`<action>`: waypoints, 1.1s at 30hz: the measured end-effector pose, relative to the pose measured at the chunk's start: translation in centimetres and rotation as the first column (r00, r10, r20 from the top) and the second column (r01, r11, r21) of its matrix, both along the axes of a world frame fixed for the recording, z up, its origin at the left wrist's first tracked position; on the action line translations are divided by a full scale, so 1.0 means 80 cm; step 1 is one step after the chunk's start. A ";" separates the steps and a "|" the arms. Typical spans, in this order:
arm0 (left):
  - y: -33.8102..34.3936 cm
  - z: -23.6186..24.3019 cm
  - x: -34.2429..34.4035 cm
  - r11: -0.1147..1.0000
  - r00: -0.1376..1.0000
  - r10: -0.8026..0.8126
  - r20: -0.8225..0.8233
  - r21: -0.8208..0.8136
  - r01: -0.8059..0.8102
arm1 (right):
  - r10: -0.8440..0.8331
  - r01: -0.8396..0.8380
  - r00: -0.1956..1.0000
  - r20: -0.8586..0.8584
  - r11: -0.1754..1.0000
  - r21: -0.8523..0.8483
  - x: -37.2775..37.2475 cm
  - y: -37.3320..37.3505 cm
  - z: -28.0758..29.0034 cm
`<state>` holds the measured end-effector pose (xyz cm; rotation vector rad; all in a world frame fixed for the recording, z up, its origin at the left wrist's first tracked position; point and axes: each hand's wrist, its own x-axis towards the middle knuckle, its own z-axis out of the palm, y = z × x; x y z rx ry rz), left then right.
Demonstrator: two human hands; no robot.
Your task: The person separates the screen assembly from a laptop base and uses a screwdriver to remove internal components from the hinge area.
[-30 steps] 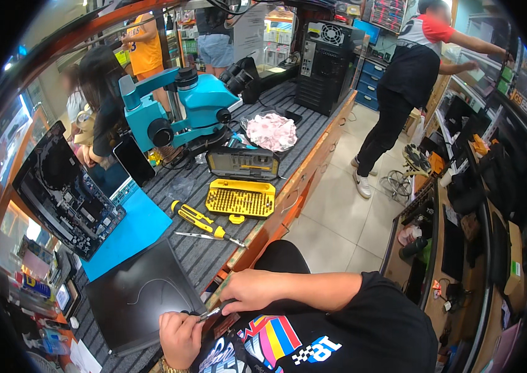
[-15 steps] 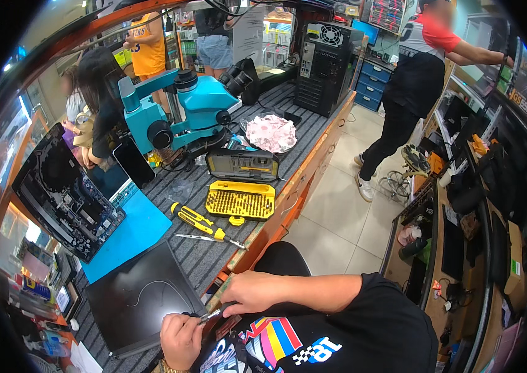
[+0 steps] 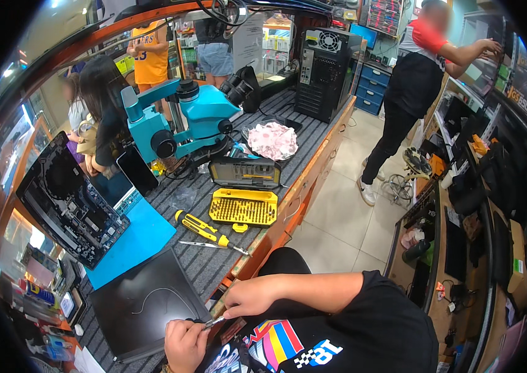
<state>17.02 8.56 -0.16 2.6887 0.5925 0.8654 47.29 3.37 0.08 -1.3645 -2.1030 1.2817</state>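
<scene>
My long bench with its grey-striped top (image 3: pixel 207 267) runs beneath the black, flat rectangular panel (image 3: pixel 145 311), which lies close to me, I'd say for easy reach. Far beyond the panel stands a black metal computer tower (image 3: pixel 322 81); less far beyond it is a teal microscope with black knobs (image 3: pixel 207 115), probably set back to leave room. An opened black laptop body with bare circuit boards (image 3: pixel 83 211) stands propped beyond the panel's left side, and a bright blue flat mat (image 3: pixel 145 227) lies right behind the panel, perhaps to protect what rests there. Beyond the panel's far right corner is a yellow plastic tray of small bits (image 3: pixel 223 219), open, likely so each can be picked out. Just off the panel's near right corner, my right hand (image 3: pixel 251 298) pinches and my left hand (image 3: pixel 186 343) is curled closed. A yellow-and-black screwdriver (image 3: pixel 198 225) lies just beyond the panel, and a thin pale curved wire (image 3: pixel 159 289) rests on it. Beside that near corner, my hands share a slim silvery tool (image 3: pixel 215 322), one at each end, seemingly for steadiness: short, straight, shiny, its ends hidden by my fingers.
</scene>
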 end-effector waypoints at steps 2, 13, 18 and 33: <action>0.000 -0.003 -0.002 1.000 1.000 -0.007 0.002 0.005 0.007 | 0.021 -0.021 1.000 0.005 0.999 -0.028 -0.001 0.002 -0.005; -0.005 0.008 -0.001 1.000 1.000 0.007 -0.020 -0.003 -0.007 | 0.083 -0.082 0.996 0.019 0.996 -0.041 0.001 0.001 0.009; -0.005 0.008 -0.014 0.999 0.997 0.038 -0.066 -0.022 -0.039 | 0.116 -0.115 0.993 -0.010 0.992 0.042 -0.003 0.007 0.006; 0.010 0.002 -0.011 0.997 0.997 -0.076 0.020 -0.022 0.076 | -0.010 0.010 1.000 -0.004 0.999 0.039 -0.003 -0.005 0.020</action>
